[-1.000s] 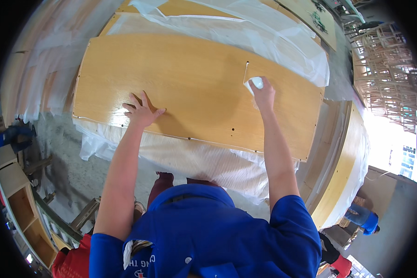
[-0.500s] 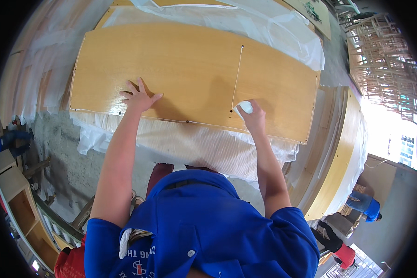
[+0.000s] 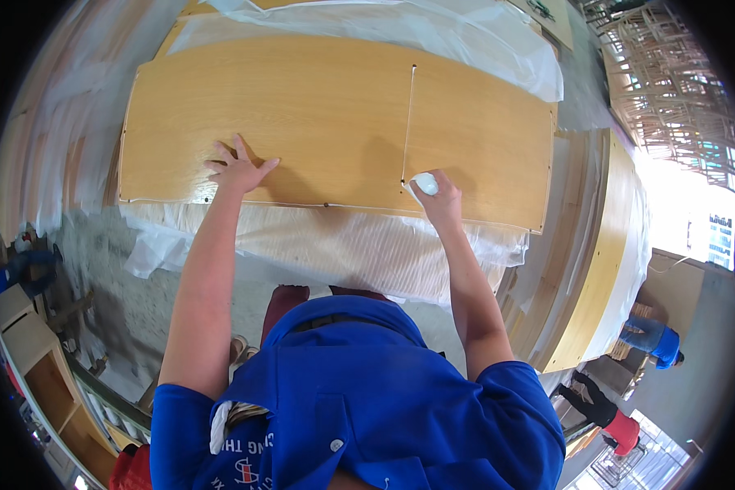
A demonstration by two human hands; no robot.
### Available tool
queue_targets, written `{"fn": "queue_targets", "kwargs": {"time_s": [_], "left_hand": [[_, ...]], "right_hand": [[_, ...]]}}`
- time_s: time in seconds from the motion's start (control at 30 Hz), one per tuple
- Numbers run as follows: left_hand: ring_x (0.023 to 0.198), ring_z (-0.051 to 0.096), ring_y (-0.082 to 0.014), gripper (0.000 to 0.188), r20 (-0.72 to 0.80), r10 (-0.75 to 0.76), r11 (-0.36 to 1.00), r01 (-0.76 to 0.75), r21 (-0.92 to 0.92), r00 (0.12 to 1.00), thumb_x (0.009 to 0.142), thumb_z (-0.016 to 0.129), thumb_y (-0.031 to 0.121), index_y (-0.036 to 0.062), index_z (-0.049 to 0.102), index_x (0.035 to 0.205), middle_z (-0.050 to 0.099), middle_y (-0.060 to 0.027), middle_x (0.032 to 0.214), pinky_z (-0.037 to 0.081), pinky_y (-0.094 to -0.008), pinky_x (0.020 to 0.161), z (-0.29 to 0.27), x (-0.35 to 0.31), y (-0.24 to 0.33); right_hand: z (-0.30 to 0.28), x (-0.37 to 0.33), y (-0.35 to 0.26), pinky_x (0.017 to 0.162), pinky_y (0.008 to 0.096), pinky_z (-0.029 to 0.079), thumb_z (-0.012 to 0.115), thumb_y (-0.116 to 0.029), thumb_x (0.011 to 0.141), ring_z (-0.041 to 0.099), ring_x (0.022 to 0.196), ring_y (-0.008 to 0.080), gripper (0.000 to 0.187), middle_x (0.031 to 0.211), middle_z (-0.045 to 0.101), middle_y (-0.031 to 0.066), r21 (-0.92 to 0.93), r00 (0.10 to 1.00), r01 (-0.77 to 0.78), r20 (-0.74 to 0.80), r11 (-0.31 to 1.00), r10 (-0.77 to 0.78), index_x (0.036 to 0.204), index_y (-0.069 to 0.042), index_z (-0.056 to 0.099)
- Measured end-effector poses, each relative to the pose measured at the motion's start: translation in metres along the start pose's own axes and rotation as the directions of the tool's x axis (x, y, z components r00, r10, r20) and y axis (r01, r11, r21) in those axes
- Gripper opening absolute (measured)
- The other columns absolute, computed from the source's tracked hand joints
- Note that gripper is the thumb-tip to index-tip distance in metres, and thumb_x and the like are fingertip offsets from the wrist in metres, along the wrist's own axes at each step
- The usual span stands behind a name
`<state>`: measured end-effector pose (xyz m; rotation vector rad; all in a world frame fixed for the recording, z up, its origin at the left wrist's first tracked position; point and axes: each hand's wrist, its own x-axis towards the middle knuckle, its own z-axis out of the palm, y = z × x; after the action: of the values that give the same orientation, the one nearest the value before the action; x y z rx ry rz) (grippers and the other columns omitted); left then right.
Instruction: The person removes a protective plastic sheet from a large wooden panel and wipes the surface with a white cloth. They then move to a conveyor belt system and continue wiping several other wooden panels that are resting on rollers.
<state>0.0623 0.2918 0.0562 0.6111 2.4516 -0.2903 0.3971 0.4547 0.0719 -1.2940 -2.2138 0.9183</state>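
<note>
A long yellow-brown wood panel (image 3: 318,106) lies flat in front of me, with small dark holes near its edges. My left hand (image 3: 240,174) rests on its left part with fingers spread. My right hand (image 3: 444,200) grips a white squeeze bottle (image 3: 425,184), tilted so that its tip comes down close to a hole near the front edge; whether the tip touches the wood I cannot tell. From that hole a thin white line (image 3: 408,122) that looks like glue runs across the panel to a hole near the far edge. Another white line follows the front edge.
Plastic-wrapped boards (image 3: 318,245) lie beneath the panel. Plastic sheeting (image 3: 465,41) covers the far side. More stacked panels (image 3: 584,269) stand at the right, wrapped boards (image 3: 49,139) at the left. Two people work at the lower right, one in a blue shirt (image 3: 666,346).
My right hand and the bottle have moved slightly toward the panel's front edge. The whole view has shifted a little. My left hand stays spread on the panel.
</note>
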Motion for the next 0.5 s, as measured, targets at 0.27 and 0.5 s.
{"fn": "queue_targets", "kwargs": {"time_s": [0.27,0.5], "left_hand": [[0.131,-0.002,-0.0602,0.112,-0.035,0.016,1.0,-0.016,-0.007,0.999,0.071,0.044,0.081,0.0188,-0.008,0.147,-0.016,-0.0234,0.15,0.019,-0.0681,0.101,0.006,0.009,-0.011],[0.139,0.008,-0.0414,0.112,-0.184,0.231,0.972,-0.233,0.012,0.955,0.07,0.047,0.079,0.007,0.01,0.147,0.016,-0.0191,0.151,0.008,-0.0705,0.102,0.017,0.033,-0.035]], "right_hand": [[0.008,-0.032,-0.004,0.066,0.0374,0.051,0.076,-0.025,0.072,0.065,0.076,0.0276,0.029,0.082,0.066,0.0121,-0.071,1.0,-0.023,-0.014,0.997,0.022,0.09,-0.006,0.062],[-0.023,-0.061,-0.033,0.061,0.0322,0.048,0.071,-0.033,0.077,0.059,0.072,0.0159,0.033,0.086,0.063,0.0031,0.775,0.764,-0.502,0.188,0.385,0.617,0.101,-0.012,0.06]]}}
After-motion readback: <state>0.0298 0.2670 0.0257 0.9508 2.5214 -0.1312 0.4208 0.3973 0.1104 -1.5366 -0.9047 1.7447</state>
